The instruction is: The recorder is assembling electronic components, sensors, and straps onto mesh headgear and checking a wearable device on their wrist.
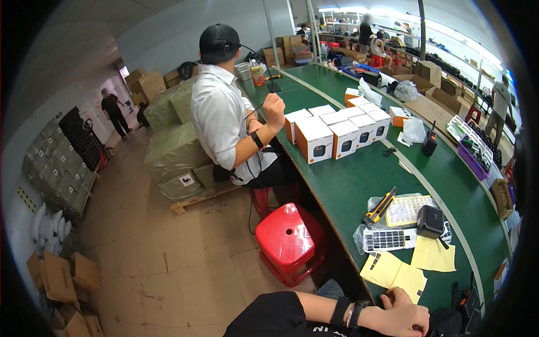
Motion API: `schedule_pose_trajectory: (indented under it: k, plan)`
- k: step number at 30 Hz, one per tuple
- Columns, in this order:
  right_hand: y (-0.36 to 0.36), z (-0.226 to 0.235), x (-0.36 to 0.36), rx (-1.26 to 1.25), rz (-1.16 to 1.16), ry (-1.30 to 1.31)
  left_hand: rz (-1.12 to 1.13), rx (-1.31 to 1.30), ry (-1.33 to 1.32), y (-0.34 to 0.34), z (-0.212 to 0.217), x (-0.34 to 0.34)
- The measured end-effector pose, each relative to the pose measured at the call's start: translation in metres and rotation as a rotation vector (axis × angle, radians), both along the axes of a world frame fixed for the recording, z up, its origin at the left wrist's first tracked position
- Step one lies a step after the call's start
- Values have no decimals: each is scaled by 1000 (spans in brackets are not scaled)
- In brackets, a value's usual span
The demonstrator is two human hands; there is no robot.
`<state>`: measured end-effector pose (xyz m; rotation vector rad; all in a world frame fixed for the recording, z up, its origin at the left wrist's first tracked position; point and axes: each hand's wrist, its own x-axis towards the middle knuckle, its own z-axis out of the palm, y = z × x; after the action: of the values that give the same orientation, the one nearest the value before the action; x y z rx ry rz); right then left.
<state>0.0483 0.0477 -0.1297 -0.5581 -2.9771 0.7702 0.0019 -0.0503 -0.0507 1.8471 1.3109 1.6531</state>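
My left hand [400, 315] rests at the near edge of the green table [337, 194], its forearm crossing from the lower edge with dark bands at the wrist. Its fingers are curled by dark items, and what they hold is hidden. Beside it lie yellow paper sheets [388, 269] and another yellow sheet [435, 255]. Farther off are a yellow-and-black utility knife [382, 205], label sheets [409, 211], a black-and-white sticker strip [384, 240] and a small black boxy device [430, 221]. A black handheld radio [470, 306] stands right of the hand. My right hand is out of view.
A co-worker in a white shirt [216, 112] sits at the table's left side, near white-and-orange boxes [314, 140]. A red stool [286, 236] stands between us. Another radio [429, 141], a purple basket [473, 157] and wrapped bales [177, 151] are farther away.
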Motion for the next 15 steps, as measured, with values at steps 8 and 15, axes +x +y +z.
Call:
schedule_pose_trajectory:
  k: [8, 15]
  plan:
    - [-19, 131, 47, -284, -299, 210, 152, -139, -269, -55, 6, -85]
    - [4, 129, 91, -395, -563, 534, 235, -353, -151, -79, -22, -111]
